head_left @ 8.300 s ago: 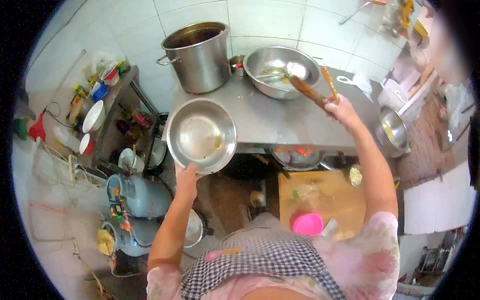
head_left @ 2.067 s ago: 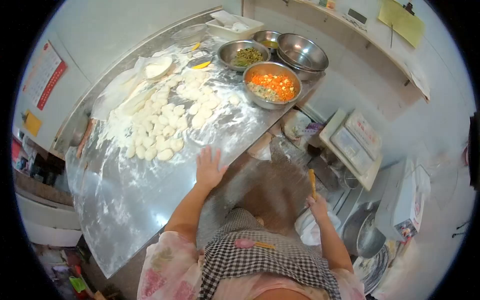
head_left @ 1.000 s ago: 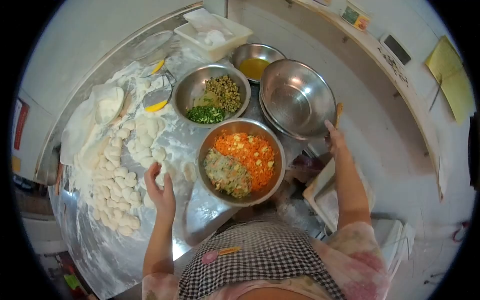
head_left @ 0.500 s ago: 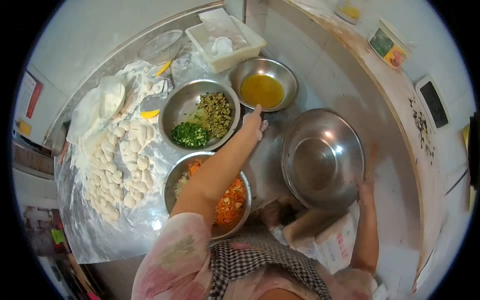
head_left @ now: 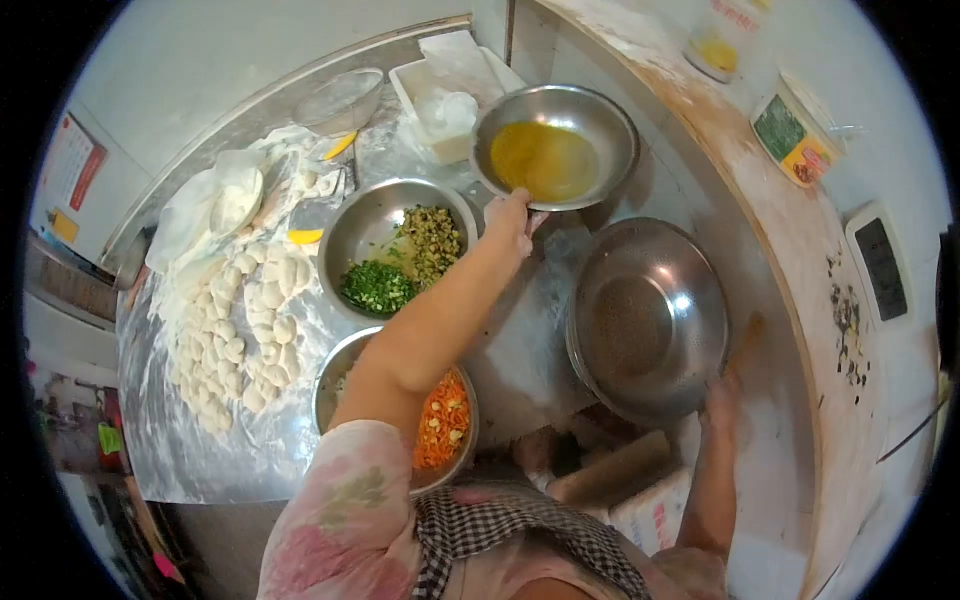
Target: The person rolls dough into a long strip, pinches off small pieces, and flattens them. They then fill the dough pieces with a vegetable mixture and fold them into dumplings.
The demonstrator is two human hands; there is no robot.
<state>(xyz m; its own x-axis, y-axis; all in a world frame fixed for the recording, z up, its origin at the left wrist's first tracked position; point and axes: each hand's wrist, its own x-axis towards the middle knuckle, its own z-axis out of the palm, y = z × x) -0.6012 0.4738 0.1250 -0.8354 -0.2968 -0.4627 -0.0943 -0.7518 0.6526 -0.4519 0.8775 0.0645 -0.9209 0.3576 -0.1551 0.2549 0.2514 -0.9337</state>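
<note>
My left hand (head_left: 512, 220) is closed on the near rim of a metal bowl (head_left: 610, 150), which is tilted with yellow liquid (head_left: 535, 160) pooled toward its left side. On the right, my blurred right hand (head_left: 722, 400) is at the lower right rim of a larger metal bowl (head_left: 640, 330), fingers wrapped at its edge; only a little brownish wetness shows in its bottom. Left of my left forearm sits a bowl (head_left: 365, 215) of chopped greens (head_left: 380, 278) and diced olive-green filling (head_left: 430, 245). Beneath the forearm, a bowl (head_left: 325, 385) of shredded carrot mix (head_left: 442, 420) is partly hidden.
Many dough pieces (head_left: 225, 350) lie on the floured metal table (head_left: 200, 465) at left. At the back are a white tub (head_left: 440, 115), a sieve (head_left: 340, 100) and a yellow-handled scraper (head_left: 305, 237). The right ledge (head_left: 740, 150) carries a plastic tub (head_left: 795, 130) and a scale (head_left: 880, 265).
The bowl of yellow liquid has been taken by its rim, raised and tipped, and its liquid has spread. My right hand has shifted slightly down along the larger bowl's rim.
</note>
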